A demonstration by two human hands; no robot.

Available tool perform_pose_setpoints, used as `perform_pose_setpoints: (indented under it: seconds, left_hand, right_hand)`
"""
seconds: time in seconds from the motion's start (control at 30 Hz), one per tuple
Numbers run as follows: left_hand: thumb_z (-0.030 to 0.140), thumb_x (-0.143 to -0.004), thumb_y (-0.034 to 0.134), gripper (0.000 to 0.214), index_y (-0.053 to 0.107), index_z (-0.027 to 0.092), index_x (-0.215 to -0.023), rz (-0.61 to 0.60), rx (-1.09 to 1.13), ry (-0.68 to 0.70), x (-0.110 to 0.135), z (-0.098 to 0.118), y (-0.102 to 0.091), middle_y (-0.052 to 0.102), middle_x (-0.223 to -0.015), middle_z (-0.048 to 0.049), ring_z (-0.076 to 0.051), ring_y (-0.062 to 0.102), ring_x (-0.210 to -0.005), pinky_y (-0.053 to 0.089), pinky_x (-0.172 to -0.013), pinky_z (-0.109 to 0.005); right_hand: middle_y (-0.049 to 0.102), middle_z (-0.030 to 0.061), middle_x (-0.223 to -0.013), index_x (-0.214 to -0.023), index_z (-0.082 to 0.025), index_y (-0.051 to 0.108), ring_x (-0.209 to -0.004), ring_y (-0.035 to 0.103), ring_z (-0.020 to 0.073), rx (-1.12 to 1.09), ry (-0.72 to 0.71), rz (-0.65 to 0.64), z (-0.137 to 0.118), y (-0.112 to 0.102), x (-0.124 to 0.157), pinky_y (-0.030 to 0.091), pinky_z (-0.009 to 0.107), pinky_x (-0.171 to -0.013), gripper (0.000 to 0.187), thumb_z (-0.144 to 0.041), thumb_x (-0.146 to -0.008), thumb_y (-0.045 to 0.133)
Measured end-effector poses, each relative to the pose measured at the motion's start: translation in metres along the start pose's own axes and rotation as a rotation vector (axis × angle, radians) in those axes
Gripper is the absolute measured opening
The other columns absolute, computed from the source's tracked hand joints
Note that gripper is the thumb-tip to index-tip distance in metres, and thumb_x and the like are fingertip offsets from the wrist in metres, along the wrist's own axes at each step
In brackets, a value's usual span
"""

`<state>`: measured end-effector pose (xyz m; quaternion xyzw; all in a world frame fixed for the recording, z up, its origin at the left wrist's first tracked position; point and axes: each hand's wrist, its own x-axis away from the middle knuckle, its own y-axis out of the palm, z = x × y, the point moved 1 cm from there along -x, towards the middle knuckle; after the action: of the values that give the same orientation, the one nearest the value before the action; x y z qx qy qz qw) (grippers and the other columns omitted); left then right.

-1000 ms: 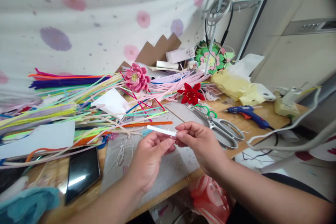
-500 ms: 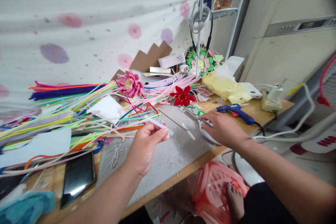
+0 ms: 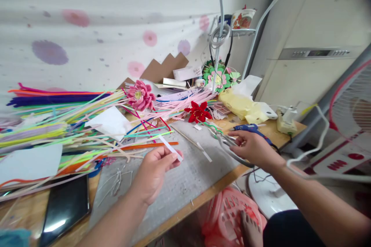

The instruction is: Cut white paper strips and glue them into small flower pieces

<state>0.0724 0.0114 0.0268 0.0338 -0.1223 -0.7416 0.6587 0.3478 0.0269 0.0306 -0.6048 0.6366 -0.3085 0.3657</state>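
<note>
My left hand [image 3: 158,168] pinches a narrow white paper strip [image 3: 170,147] between thumb and fingers, above the grey work mat [image 3: 162,200]. To the right, my right hand [image 3: 255,148] has its fingers closed at the handles of metal scissors [image 3: 224,144], which point toward the back left. Part of the handles is hidden by the fingers. Between the hands, a thin stick [image 3: 185,137] and a second white strip [image 3: 205,152] lie on the mat. A red flower [image 3: 198,112] sits just behind the scissors.
Bundles of coloured pipe cleaners [image 3: 63,100] cover the left and back, with a pink flower [image 3: 140,95] on them. A black phone [image 3: 66,208] lies at left front. Beyond my right hand are a blue glue gun [image 3: 252,128] and a power strip [image 3: 286,121]. A pink basket [image 3: 228,216] stands below.
The view has shifted right and up. My right hand has changed its hold at the scissors' handles, and the scissors have turned slightly. My left hand keeps the strip.
</note>
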Motion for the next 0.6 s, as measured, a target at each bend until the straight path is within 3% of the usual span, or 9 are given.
perform_pose_setpoints:
  seconds: [0.1,0.2,0.3,0.37,0.6]
  left_hand:
    - [0.025,-0.069,0.073,0.015,0.069,0.013,-0.075,0.013,0.046,0.001,0.002,0.002,0.001,0.072,-0.087,-0.009,-0.023,0.066,-0.087,0.048,-0.08,-0.036]
    - [0.023,-0.07,0.073,0.014,0.07,0.012,-0.079,0.014,0.078,0.01,0.003,0.003,0.002,0.072,-0.093,-0.0101,-0.023,0.065,-0.088,0.048,-0.082,-0.037]
    - [0.02,-0.073,0.07,0.011,0.07,0.012,-0.08,-0.014,0.077,0.021,0.004,0.006,0.002,0.072,-0.093,-0.01,-0.021,0.064,-0.087,0.048,-0.082,-0.035]
    - [0.019,-0.073,0.069,0.009,0.07,0.012,-0.078,-0.028,0.063,0.027,0.006,0.009,0.001,0.073,-0.089,-0.0095,-0.019,0.064,-0.082,0.048,-0.079,-0.033]
    - [0.02,-0.071,0.07,0.011,0.069,0.01,-0.077,0.022,0.023,-0.015,0.007,0.014,-0.002,0.072,-0.082,-0.0105,-0.022,0.065,-0.081,0.051,-0.074,-0.034]
  right_hand:
    - [0.052,-0.0025,-0.065,-0.126,-0.015,0.051,-0.044,0.046,0.0101,-0.649,0.126,-0.119,-0.016,0.012,0.032,0.037,0.023,-0.041,0.061,-0.044,-0.074,0.062]
    - [0.045,-0.0055,-0.06,-0.13,-0.02,0.046,-0.038,0.035,0.0069,-0.958,0.143,-0.356,-0.031,0.032,0.066,0.036,0.023,-0.038,0.07,-0.06,-0.075,0.061]
    - [0.053,-0.0002,-0.069,-0.13,-0.022,0.046,-0.054,0.051,0.0117,-0.917,0.0,-0.566,-0.042,0.043,0.083,0.048,0.025,-0.054,0.064,-0.062,-0.082,0.053]
    - [0.057,0.0025,-0.076,-0.133,-0.023,0.045,-0.067,0.056,0.0144,-0.851,-0.106,-0.63,-0.046,0.045,0.086,0.05,0.026,-0.064,0.062,-0.062,-0.085,0.049]
    - [0.061,0.0037,-0.076,-0.126,-0.018,0.054,-0.064,0.056,0.0145,-0.774,-0.179,-0.589,-0.051,0.05,0.083,0.048,0.023,-0.06,0.067,-0.068,-0.081,0.047]
